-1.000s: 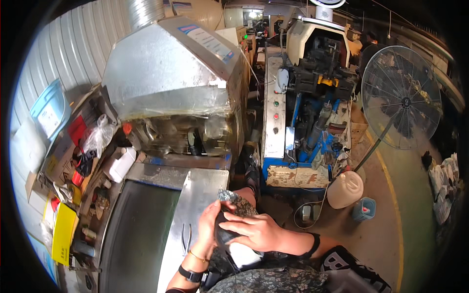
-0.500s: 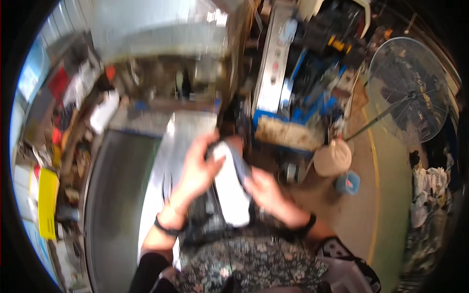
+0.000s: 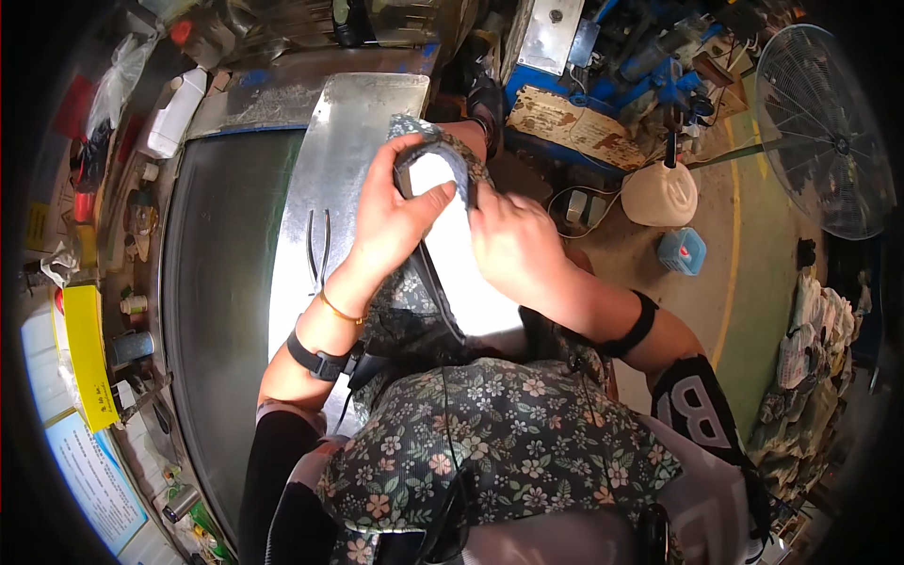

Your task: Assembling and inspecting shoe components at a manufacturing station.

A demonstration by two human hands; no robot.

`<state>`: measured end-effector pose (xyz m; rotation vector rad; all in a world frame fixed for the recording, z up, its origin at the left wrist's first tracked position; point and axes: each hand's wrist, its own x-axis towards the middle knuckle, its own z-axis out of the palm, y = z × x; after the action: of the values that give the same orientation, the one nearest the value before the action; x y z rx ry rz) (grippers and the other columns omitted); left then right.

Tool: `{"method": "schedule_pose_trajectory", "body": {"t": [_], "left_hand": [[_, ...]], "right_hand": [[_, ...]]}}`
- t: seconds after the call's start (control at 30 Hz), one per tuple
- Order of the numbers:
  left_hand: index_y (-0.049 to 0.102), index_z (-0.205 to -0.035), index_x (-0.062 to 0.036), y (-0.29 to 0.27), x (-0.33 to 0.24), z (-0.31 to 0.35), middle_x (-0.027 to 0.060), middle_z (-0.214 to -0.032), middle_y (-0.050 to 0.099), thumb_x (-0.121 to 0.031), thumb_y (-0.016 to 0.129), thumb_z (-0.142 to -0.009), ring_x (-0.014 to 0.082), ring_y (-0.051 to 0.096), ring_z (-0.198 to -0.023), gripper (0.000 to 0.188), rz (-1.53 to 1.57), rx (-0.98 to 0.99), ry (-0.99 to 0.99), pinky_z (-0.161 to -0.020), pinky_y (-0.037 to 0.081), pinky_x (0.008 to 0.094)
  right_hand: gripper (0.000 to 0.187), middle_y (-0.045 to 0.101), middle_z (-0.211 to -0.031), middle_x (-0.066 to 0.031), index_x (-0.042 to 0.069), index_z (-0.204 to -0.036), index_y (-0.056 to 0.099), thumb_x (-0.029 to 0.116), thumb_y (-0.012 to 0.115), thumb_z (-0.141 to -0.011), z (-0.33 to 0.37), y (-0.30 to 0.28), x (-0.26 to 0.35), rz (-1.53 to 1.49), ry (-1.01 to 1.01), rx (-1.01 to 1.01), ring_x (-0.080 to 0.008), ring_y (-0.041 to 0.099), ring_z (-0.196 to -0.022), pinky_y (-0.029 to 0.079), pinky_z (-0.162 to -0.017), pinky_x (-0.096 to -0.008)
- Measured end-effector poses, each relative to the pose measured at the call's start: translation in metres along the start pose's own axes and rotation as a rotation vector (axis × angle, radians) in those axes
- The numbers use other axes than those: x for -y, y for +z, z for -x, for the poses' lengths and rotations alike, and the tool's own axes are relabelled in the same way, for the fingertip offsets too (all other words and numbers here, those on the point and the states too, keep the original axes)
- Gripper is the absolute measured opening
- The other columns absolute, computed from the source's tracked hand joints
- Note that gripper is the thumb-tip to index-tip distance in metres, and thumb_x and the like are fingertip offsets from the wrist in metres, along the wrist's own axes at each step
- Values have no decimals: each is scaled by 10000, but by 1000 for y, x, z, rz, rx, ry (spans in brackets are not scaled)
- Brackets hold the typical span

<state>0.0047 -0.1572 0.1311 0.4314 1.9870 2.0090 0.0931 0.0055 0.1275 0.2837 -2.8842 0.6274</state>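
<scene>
Over my lap I hold a shoe upper (image 3: pixel 454 254) with a bright white sole face turned up and a dark grey fabric edge around its rounded far end. My left hand (image 3: pixel 394 212) is closed around the left side of that end, thumb pressed on the white face. On the opposite side, the fingers of my right hand (image 3: pixel 518 240) are bent in against the dark edge; their tips are partly hidden. Long-handled pliers (image 3: pixel 320 250) lie on the metal bench top (image 3: pixel 353 122) left of my left hand.
A dark conveyor belt (image 3: pixel 235 282) runs along the left, beside a cluttered shelf with a white bottle (image 3: pixel 177 113). To the right stand a beige jug (image 3: pixel 659 193), a blue basket (image 3: pixel 682 252) and a large fan (image 3: pixel 829 132). Crumpled cloth (image 3: pixel 810 358) is piled at far right.
The view has tilted down, so the bench and floor things sit higher. My right hand has shifted toward the far end of the shoe upper; my left hand keeps its hold there.
</scene>
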Motion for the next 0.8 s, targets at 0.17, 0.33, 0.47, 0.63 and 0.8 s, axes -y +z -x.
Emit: {"method": "schedule_pose_trajectory", "body": {"t": [0.17, 0.33, 0.47, 0.63, 0.8], "left_hand": [[473, -1298, 12, -10, -1, 3, 108, -1156, 610, -71, 778, -813, 176, 572, -1073, 578, -53, 13, 2, -948, 471, 311], [454, -1380, 22, -14, -8, 10, 119, -1234, 591, -148, 674, -904, 187, 566, -1145, 552, 223, 131, -44, -1016, 440, 323], [430, -1421, 30, -1, -3, 22, 163, -1308, 600, -257, 422, -1040, 230, 530, -1251, 477, 546, -50, 158, -1072, 408, 364], [518, -1183, 52, 0, -37, 23, 345, -945, 633, -268, 430, -1007, 495, 634, -813, 375, -1167, -210, -63, -700, 509, 567], [58, -1533, 58, -30, 11, 72, 275, -1539, 304, -312, 441, -1042, 326, 346, -1428, 725, -511, 200, 30, -1153, 285, 383]], "right_hand": [[458, 644, -1071, -258, -44, -1344, 430, 222, 509, -980, -1, 10, -25, -195, -149, 69, -440, 649, -904, 496, -871, -485], [694, 272, -1570, -187, -21, -1553, 66, 202, 481, -1043, 45, 26, -17, -1090, 119, 156, -247, 281, -1448, 261, -1164, -348], [722, 338, -1526, -210, 0, -1555, 66, 252, 505, -1040, 13, 23, 2, -1228, 273, 126, -257, 382, -1384, 319, -1120, -343], [838, 351, -1451, -334, -50, -1525, -12, 273, 561, -1005, 14, 37, 36, -673, 248, -25, -370, 429, -1335, 342, -1102, -386], [751, 270, -1535, -257, -51, -1525, -43, 153, 477, -1023, 32, 62, 18, -1158, 57, -149, -330, 345, -1405, 277, -1150, -392]]}}
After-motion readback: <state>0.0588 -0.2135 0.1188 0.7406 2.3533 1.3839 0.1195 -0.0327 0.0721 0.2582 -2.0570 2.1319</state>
